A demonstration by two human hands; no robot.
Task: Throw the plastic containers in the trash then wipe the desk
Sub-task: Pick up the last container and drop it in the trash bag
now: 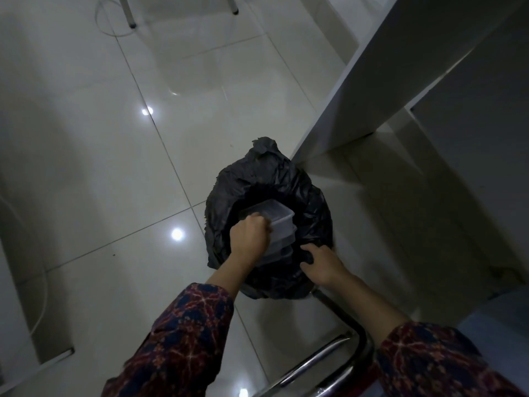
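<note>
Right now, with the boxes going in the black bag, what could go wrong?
1. The left hand grips only the top of the stacked plastic containers; the lower ones might slip apart and tumble.
2. The stack sits tilted over the trash bag opening, so one could catch the rim and land on the shiny floor.
3. The right hand is pressing the bag's edge; the loose plastic might fold inward.
</note>
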